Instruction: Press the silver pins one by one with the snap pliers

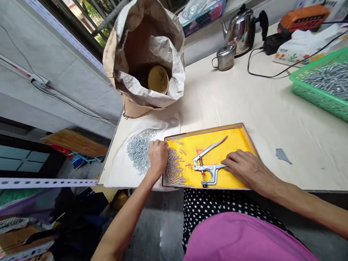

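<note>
A shallow wooden-rimmed tray (233, 140) with a yellow bottom lies at the table's front edge. Inside it are small silvery pins (173, 174), heaped at its left end. Silver hand pliers (211, 167), of the snap-fastener kind, rest on the yellow with their handles spread apart. My left hand (158, 157) is closed at the tray's left rim, its fingertips partly hidden. Just left of it, a pile of similar pins (139, 148) lies on white cloth. My right hand (247, 169) reaches over the tray's right side, fingers closed on the end of the lower plier handle.
A large open paper sack (119, 59) with a round yellowish container (158, 79) inside stands behind the pile. At the right is a green basket (328, 99) of metal pins. A kettle (242, 30), a metal cup (226, 58) and a black cable (267, 76) are at the back.
</note>
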`<action>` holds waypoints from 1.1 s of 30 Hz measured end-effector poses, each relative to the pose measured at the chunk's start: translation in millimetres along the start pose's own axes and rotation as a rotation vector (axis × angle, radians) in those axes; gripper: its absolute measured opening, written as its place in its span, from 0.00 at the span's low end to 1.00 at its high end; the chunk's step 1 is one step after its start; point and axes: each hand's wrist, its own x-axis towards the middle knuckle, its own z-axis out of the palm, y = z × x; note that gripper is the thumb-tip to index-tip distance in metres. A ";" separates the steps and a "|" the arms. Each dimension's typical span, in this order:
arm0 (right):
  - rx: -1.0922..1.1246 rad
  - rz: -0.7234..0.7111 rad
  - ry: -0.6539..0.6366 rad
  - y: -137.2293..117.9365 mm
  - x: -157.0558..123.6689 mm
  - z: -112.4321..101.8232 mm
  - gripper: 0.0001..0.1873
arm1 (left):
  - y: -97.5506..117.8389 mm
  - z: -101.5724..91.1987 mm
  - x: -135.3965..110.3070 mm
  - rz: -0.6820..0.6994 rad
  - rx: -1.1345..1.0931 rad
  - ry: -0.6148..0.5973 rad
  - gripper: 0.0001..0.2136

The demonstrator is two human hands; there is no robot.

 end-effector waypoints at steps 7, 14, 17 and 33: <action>0.001 0.004 0.039 -3.1 2.3 -5.4 0.12 | -80.2 22.6 11.5 -0.134 0.164 -0.144 0.14; -0.043 0.010 0.030 -8.9 8.6 -14.9 0.12 | -82.3 30.7 34.2 -0.157 0.135 -0.197 0.13; -0.099 0.003 -0.001 -9.3 10.7 -17.1 0.13 | -83.3 28.7 42.8 -0.206 0.103 -0.225 0.12; -0.101 0.074 0.077 -8.9 3.7 -26.5 0.15 | 53.1 -25.6 -24.9 -0.081 -0.839 -0.189 0.13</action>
